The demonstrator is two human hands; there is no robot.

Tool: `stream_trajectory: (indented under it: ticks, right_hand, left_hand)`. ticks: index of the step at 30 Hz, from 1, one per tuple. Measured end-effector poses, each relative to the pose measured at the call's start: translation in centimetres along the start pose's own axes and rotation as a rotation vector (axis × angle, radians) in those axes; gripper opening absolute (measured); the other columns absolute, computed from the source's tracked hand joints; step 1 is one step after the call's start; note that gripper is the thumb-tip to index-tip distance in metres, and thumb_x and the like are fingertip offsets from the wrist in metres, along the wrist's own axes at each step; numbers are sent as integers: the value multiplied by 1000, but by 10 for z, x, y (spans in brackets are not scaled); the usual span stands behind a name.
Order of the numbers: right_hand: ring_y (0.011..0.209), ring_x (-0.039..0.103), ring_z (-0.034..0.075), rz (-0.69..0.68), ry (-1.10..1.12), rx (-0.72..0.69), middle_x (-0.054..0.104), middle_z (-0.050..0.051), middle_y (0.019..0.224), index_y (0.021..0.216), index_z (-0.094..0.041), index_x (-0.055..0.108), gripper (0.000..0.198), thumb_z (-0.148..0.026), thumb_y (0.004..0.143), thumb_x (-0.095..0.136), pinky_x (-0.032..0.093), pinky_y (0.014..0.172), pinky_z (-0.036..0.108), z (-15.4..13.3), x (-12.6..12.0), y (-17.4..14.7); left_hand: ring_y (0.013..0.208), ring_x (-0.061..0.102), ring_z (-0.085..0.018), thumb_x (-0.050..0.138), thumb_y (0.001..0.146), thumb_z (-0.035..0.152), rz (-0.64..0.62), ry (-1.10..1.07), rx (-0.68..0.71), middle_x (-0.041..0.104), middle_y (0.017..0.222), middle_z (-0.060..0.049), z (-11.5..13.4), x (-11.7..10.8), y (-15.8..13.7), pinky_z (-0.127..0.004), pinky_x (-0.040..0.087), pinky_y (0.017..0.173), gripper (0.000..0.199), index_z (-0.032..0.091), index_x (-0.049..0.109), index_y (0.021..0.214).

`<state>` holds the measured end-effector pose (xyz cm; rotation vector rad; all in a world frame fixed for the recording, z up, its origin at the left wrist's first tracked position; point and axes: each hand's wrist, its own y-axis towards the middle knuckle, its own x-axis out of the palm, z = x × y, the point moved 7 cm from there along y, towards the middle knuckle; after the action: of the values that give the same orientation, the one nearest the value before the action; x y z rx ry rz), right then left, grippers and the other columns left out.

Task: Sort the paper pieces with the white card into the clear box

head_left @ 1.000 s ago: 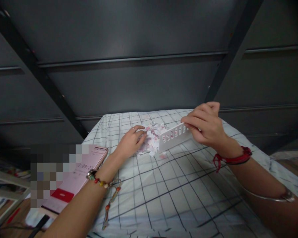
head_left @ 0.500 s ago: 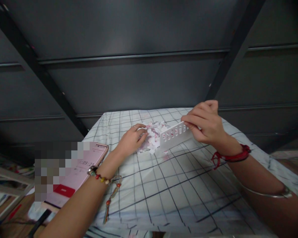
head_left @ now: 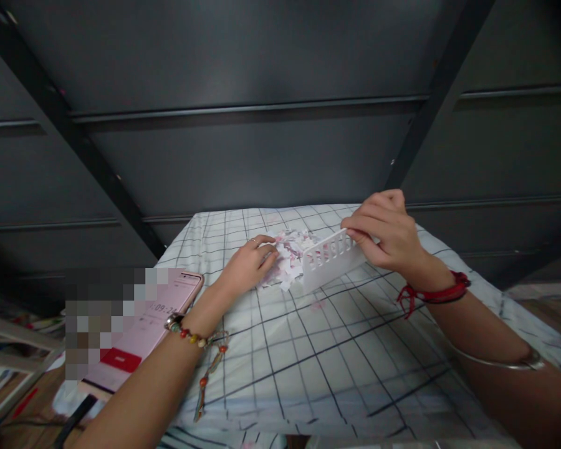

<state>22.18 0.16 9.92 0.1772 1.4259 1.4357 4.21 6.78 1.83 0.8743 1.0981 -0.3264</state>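
A heap of torn paper scraps (head_left: 288, 262), white with pinkish marks, lies on the checked cloth (head_left: 299, 355). My left hand (head_left: 253, 265) rests at the heap's left side, its fingers apart and touching the scraps. In my right hand (head_left: 384, 229) is a white plastic panel (head_left: 327, 271) with a row of slots, pinched at its upper right edge. The panel stands on its long edge against the heap's right side, and scraps show through the slots. My right palm hides its far right end.
A phone (head_left: 140, 337) with a running timer stands at the left, partly covered by pixel blur. Behind the table rises a dark panelled wall (head_left: 243, 162). A pale rack (head_left: 19, 343) and a black cable (head_left: 75, 421) are at the lower left.
The white panel has tipped slightly and its lower edge now sits nearer the cloth and the scraps. Both hands have hardly moved. The phone's timer has advanced.
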Motion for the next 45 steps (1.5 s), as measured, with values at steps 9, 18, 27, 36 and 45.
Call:
stream_trajectory:
  ticks: [9, 18, 27, 36, 45]
  right_hand:
    - [66, 51, 15, -122, 66, 48, 60, 0, 66, 74, -21, 59, 19, -23, 86, 44, 36, 68, 33, -2, -1, 8]
    - [62, 59, 16, -203, -203, 54, 65, 4, 72, 82, -18, 58, 18, -26, 88, 42, 42, 59, 29, -10, -49, -21]
    - [51, 54, 14, -271, -339, 75, 64, 3, 64, 75, -16, 60, 20, -15, 85, 42, 39, 52, 28, -78, -63, -35]
    - [49, 49, 12, -203, -482, 99, 57, 0, 54, 72, -15, 62, 23, -16, 86, 44, 32, 52, 26, -108, -77, -26]
    - [50, 46, 12, -152, -483, 114, 55, -1, 54, 72, -15, 61, 20, -14, 85, 46, 31, 55, 25, -136, -86, -15]
  left_hand:
    - [108, 54, -21, 39, 93, 22, -36, -2, 44, 59, 111, -10, 6, -1, -1, -37, 43, 96, 27, 14, 64, 97]
    - [110, 54, -21, 44, 91, 19, -135, 18, 60, 62, 111, -10, 21, -11, 2, -33, 41, 97, 22, 12, 62, 104]
    - [118, 48, -25, 48, 92, 32, -272, 48, 45, 52, 127, -14, 52, -35, -65, -38, 41, 98, 36, 14, 48, 123]
    - [122, 44, -25, 39, 95, 38, -346, 45, -18, 42, 136, -14, 57, -46, -167, -41, 38, 101, 41, 16, 42, 130]
    - [128, 35, -27, 36, 96, 28, -274, 116, -11, 37, 140, -16, 59, -39, -189, -42, 35, 103, 39, 13, 38, 132]
